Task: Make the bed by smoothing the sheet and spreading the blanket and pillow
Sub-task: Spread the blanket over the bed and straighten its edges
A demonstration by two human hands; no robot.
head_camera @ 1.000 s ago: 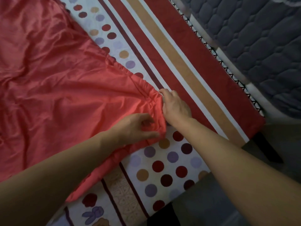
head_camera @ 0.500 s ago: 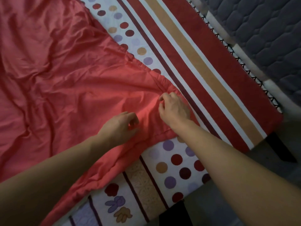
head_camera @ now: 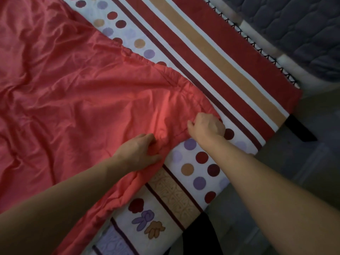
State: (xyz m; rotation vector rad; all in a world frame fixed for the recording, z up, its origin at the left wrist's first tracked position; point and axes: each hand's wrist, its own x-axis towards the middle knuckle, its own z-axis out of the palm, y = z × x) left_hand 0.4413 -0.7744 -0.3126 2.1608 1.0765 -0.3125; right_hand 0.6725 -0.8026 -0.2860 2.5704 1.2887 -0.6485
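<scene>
A wrinkled coral-red blanket (head_camera: 73,100) covers the left part of the bed. Under it lies a white sheet (head_camera: 202,57) with coloured dots and red, tan and dark stripes. The blanket's corner points toward the bed's near right corner. My left hand (head_camera: 139,153) grips a bunch of the blanket's near edge, fingers curled into the cloth. My right hand (head_camera: 207,127) pinches the blanket's corner, knuckles up, a little farther right. No pillow is in view.
A grey quilted mattress (head_camera: 298,28) with a white border stands beyond the bed at the top right. A dark bed leg (head_camera: 298,129) shows at the right corner, another (head_camera: 200,234) at the near edge. Dim floor (head_camera: 312,172) lies to the right.
Both hands have drawn the blanket's corner outward toward the bed's near right corner. The bunched cloth between them has spread flatter, and the hands sit farther apart.
</scene>
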